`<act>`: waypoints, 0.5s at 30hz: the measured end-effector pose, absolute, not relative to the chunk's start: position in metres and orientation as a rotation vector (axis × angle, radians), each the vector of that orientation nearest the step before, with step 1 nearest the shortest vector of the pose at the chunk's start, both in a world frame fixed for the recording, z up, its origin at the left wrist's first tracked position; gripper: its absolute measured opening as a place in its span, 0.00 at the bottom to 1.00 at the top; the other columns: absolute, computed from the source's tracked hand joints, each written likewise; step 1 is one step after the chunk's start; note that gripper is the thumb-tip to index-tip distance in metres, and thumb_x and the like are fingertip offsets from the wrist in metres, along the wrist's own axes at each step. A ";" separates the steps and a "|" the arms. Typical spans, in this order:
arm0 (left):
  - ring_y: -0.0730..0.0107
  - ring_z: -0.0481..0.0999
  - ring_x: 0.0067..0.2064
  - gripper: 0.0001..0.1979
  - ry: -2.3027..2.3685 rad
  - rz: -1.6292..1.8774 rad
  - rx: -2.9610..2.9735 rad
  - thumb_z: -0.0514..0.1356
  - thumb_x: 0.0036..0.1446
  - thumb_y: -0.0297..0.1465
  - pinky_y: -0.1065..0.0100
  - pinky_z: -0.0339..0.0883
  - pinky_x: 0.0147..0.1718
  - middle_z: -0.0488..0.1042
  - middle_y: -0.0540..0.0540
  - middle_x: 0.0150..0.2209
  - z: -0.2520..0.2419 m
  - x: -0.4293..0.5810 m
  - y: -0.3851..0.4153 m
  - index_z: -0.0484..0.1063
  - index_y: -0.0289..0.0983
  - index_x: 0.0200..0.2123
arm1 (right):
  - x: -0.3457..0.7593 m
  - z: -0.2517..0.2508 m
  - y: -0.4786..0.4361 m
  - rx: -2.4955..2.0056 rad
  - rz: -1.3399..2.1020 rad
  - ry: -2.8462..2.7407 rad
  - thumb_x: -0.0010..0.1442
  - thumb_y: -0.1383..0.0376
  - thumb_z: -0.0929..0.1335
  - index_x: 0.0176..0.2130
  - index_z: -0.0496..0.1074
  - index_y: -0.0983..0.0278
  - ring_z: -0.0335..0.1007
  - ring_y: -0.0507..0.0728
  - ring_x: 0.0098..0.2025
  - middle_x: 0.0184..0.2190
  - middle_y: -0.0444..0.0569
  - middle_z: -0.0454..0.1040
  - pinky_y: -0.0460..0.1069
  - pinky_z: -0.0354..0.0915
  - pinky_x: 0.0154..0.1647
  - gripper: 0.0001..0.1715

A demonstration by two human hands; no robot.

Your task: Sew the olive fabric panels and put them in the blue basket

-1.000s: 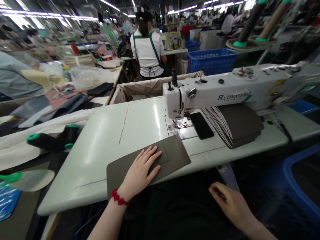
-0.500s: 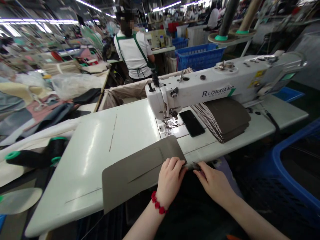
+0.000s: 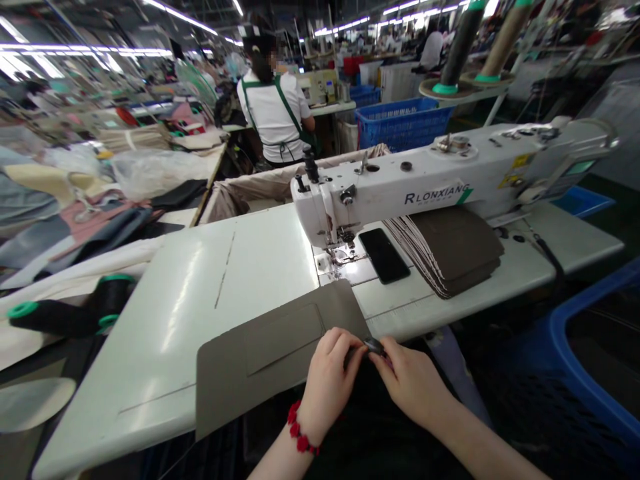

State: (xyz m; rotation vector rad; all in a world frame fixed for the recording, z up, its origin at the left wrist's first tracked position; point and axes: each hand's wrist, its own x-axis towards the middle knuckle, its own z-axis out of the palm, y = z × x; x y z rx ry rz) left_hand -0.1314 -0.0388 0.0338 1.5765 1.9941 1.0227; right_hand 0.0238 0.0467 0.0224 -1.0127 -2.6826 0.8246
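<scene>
Close work, steady grip

Nearest: right hand (image 3: 413,383) gripping a small dark tool (image 3: 374,345), type unclear. Left hand (image 3: 333,373) pinching the grey-brown panel (image 3: 285,340) by its near right corner, beside the tool. Panel on the bench (image 3: 250,260), near edge overhanging. Judgement: hold that corner firm, tool point clear of the pinch. Beyond: phone (image 3: 384,255), sewing machine (image 3: 385,187), both apart from the panel.
</scene>
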 end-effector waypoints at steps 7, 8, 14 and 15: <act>0.64 0.69 0.40 0.06 2.018 0.987 1.562 0.55 0.65 0.30 0.64 0.66 0.41 0.69 0.46 0.37 0.036 -0.129 -0.037 0.68 0.38 0.35 | 0.022 0.022 0.048 -1.039 0.782 -2.700 0.69 0.61 0.56 0.37 0.63 0.61 0.74 0.58 0.31 0.29 0.45 0.75 0.49 0.54 0.27 0.11; 0.64 0.70 0.40 0.06 2.017 0.967 1.567 0.55 0.65 0.30 0.64 0.66 0.41 0.69 0.46 0.37 0.039 -0.131 -0.037 0.68 0.38 0.35 | 0.021 0.022 0.049 -1.035 0.779 -2.708 0.69 0.61 0.56 0.37 0.63 0.61 0.74 0.58 0.31 0.29 0.45 0.75 0.49 0.55 0.28 0.12; 0.63 0.67 0.55 0.11 1.740 0.558 1.958 0.53 0.67 0.35 0.61 0.58 0.57 0.70 0.47 0.51 0.073 -0.189 -0.056 0.70 0.44 0.49 | 0.040 0.026 0.063 -1.140 0.801 -2.626 0.69 0.57 0.55 0.41 0.64 0.60 0.73 0.58 0.31 0.28 0.44 0.74 0.49 0.58 0.29 0.14; 0.62 0.62 0.60 0.15 1.741 0.457 2.032 0.51 0.67 0.36 0.57 0.51 0.62 0.66 0.48 0.57 0.075 -0.208 -0.063 0.66 0.47 0.55 | 0.048 0.027 0.067 -1.157 0.823 -2.601 0.69 0.56 0.56 0.42 0.64 0.59 0.73 0.57 0.31 0.28 0.44 0.74 0.49 0.59 0.30 0.14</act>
